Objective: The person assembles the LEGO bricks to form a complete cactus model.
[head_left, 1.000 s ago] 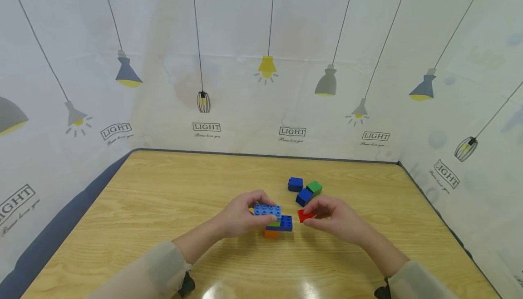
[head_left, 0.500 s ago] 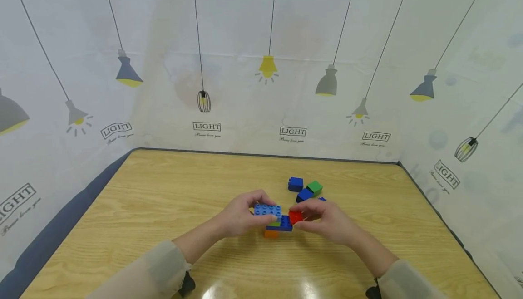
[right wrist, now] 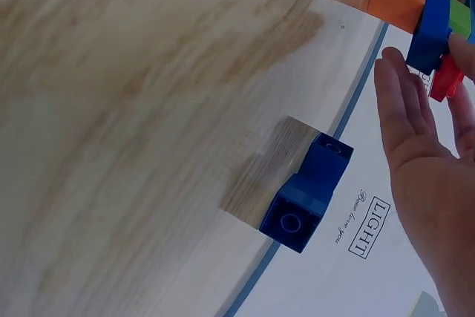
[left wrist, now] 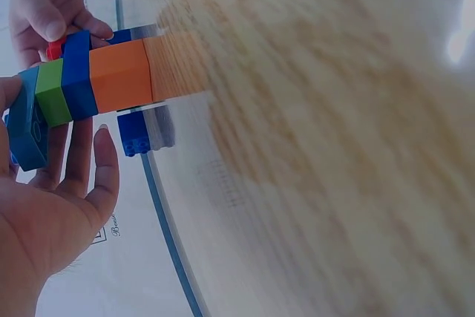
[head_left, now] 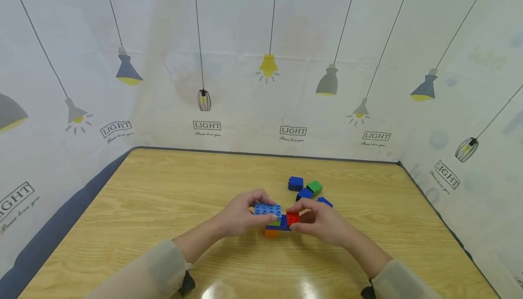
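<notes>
- Near the middle of the wooden table [head_left: 184, 185], a small stack stands upright, 4 layers tall, so that's where the main action is.
- Bottom to top: an orange brick [left wrist: 121, 76] sitting on the tabletop, then a long dark blue brick [left wrist: 78, 76], a lime green brick [left wrist: 54, 93] and a light blue brick [head_left: 267, 209] with 8 studs on top.
- Left hand [head_left: 241, 213] has a grip on that light blue brick, thumb along the near side and fingers round the back.
- Right hand [head_left: 330, 223] is pinching a red brick [head_left: 293, 218] between thumb and fingers, right at the stack's right end, over the dark blue layer. Can't really tell if it's pressed all the way on.
- Just behind the right hand there are 4 loose ones: a dark blue block [head_left: 295, 183], a green block [head_left: 314, 187] touching a 2nd blue block [head_left: 304, 194], plus a 3rd blue block [head_left: 325, 201] partly hidden by the hand.
- Pale backdrop [head_left: 237, 26] behind it all, printed with hanging lamps and "LIGHT" labels.
</notes>
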`<state>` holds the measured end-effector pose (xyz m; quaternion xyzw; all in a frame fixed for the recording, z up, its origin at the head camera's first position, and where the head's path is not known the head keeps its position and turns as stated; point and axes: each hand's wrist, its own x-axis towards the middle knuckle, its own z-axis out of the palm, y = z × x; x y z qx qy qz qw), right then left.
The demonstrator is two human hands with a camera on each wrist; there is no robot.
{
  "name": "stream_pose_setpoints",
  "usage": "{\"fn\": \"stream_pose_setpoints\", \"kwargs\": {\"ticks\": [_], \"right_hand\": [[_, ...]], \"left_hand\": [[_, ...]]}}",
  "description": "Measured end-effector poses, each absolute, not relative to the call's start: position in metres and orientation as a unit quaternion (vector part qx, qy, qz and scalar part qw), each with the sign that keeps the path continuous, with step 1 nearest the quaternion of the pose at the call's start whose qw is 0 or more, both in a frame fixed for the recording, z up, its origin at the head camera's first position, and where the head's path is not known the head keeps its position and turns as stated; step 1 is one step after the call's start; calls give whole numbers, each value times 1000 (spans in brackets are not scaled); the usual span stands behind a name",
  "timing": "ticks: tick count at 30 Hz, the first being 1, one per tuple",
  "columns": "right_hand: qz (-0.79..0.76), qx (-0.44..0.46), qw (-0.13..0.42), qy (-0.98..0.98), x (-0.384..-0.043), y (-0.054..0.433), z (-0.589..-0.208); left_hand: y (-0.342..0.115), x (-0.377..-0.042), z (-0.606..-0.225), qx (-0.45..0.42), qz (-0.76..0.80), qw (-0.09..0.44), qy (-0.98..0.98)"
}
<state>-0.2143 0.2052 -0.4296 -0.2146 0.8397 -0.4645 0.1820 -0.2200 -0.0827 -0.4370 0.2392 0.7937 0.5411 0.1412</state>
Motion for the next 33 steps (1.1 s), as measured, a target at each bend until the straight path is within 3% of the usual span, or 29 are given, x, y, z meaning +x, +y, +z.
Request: {"fn": "stream_pose_setpoints", "kwargs": {"ticks": [9,33], "right_hand": [[-533,-178,217,798,-216,202,-432],[-534,-141,227,802,-217,200,-433]], "left_hand": [[-84,-221,-438,239,541,142,794],[-83,-221,-437,237,537,139,797]]}}
